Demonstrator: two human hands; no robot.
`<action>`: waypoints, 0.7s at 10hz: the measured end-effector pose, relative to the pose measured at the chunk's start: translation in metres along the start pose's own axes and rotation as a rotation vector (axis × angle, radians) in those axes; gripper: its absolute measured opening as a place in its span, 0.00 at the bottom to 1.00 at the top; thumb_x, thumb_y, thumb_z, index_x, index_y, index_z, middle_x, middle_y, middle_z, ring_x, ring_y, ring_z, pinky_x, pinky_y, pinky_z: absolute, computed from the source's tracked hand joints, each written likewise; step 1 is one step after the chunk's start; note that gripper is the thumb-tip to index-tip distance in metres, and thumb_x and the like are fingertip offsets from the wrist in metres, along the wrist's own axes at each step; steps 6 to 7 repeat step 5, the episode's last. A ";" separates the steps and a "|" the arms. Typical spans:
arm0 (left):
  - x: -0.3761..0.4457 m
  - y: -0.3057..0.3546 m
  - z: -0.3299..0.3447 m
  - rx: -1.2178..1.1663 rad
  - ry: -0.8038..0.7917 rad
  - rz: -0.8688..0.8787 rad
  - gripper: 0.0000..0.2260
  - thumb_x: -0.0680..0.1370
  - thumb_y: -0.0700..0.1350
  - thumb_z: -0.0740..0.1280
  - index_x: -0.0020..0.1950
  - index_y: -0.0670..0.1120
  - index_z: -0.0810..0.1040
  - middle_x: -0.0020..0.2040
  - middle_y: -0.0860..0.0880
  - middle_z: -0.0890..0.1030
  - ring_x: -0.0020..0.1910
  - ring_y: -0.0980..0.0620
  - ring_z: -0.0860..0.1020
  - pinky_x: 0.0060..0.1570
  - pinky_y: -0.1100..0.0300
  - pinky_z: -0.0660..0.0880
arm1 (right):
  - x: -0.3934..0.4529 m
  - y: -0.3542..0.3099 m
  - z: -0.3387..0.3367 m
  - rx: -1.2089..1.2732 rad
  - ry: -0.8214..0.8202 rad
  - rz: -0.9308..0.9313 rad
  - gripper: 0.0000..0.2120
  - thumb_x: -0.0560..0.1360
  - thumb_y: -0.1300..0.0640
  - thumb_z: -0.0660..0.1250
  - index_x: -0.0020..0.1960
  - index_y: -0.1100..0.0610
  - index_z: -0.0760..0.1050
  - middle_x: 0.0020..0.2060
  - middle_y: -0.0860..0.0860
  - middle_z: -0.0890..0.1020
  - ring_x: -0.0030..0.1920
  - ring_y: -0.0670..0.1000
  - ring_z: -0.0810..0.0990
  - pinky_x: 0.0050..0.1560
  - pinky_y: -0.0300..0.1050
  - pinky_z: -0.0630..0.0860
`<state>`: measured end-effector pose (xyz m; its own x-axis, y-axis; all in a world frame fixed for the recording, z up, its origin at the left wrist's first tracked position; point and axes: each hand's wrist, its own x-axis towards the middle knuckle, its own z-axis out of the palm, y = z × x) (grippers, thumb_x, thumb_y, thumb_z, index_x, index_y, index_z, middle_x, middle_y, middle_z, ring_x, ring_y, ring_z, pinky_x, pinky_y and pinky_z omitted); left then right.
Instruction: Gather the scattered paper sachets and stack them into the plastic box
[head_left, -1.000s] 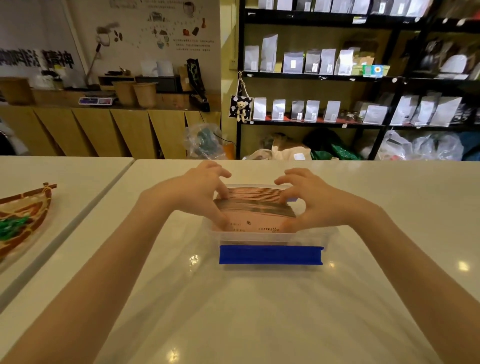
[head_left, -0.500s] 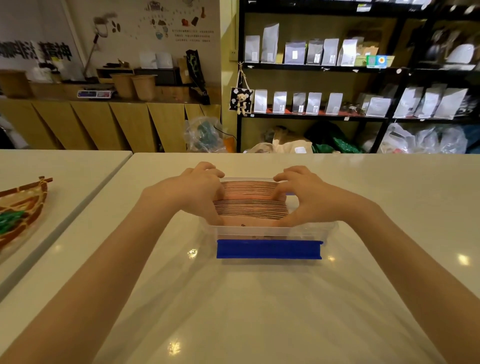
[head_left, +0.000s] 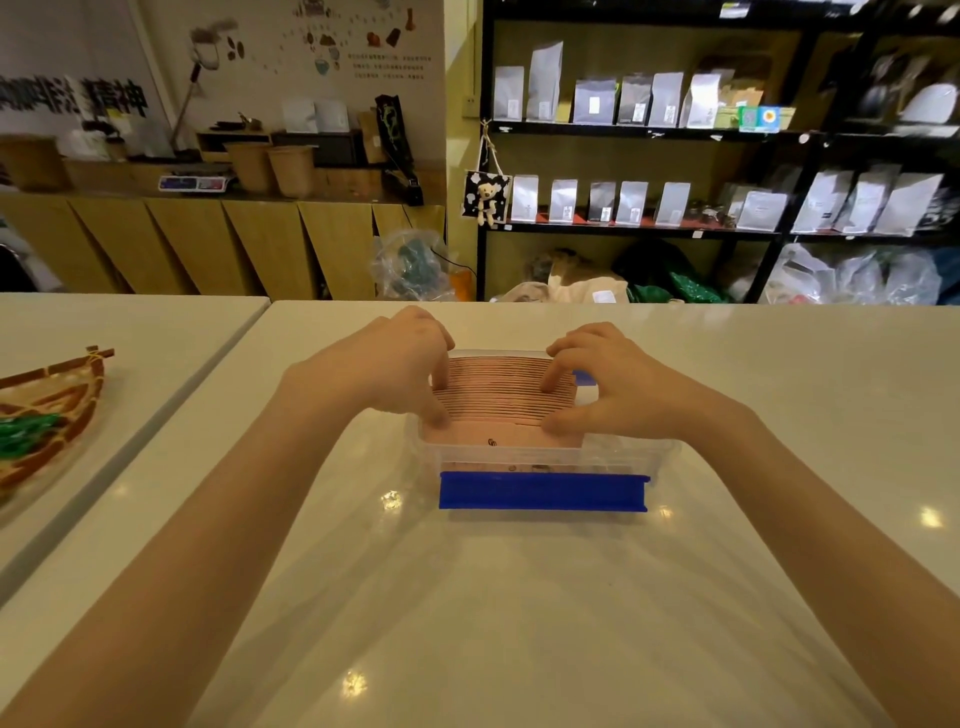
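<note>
A clear plastic box (head_left: 631, 453) with a blue clip (head_left: 543, 491) on its near side stands on the white table. A row of several brown paper sachets (head_left: 498, 397) stands on edge inside it. My left hand (head_left: 387, 364) presses on the left end of the row, fingers bent over the sachet tops and thumb at the nearest sachet. My right hand (head_left: 605, 387) rests on the right end in the same way, fingertips on the tops. Both hands hide the ends of the row.
A second white table (head_left: 130, 338) adjoins on the left, with a woven boat-shaped basket (head_left: 47, 405) holding green items. Behind the table stand dark shelves (head_left: 649, 228) of pouches and a wooden counter (head_left: 218, 234).
The sachets have gone from tilted and raised to settled lower and level in the box. Both hands have stayed on the row, fingers pressing down on the tops.
</note>
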<state>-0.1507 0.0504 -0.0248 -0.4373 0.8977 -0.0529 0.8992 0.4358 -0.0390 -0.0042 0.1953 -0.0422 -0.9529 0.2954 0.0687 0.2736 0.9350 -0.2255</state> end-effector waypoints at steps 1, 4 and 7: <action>-0.003 0.002 -0.004 -0.020 -0.057 0.001 0.18 0.70 0.51 0.69 0.57 0.47 0.77 0.67 0.49 0.70 0.67 0.48 0.62 0.65 0.52 0.61 | -0.001 -0.002 -0.001 0.023 -0.017 -0.002 0.20 0.68 0.45 0.68 0.57 0.52 0.75 0.65 0.49 0.71 0.66 0.51 0.61 0.66 0.49 0.59; -0.033 -0.007 -0.042 -0.240 0.082 0.109 0.13 0.74 0.44 0.64 0.58 0.52 0.75 0.65 0.53 0.72 0.65 0.54 0.67 0.57 0.63 0.59 | -0.042 -0.026 -0.058 0.215 0.218 -0.047 0.25 0.71 0.49 0.66 0.66 0.47 0.63 0.53 0.44 0.76 0.51 0.42 0.76 0.43 0.30 0.70; -0.048 -0.011 -0.069 -0.245 0.167 0.106 0.12 0.73 0.44 0.64 0.57 0.53 0.76 0.62 0.52 0.75 0.61 0.53 0.71 0.59 0.59 0.64 | -0.088 -0.037 -0.091 0.243 0.444 -0.165 0.24 0.69 0.48 0.65 0.64 0.46 0.66 0.49 0.41 0.78 0.49 0.37 0.77 0.46 0.28 0.73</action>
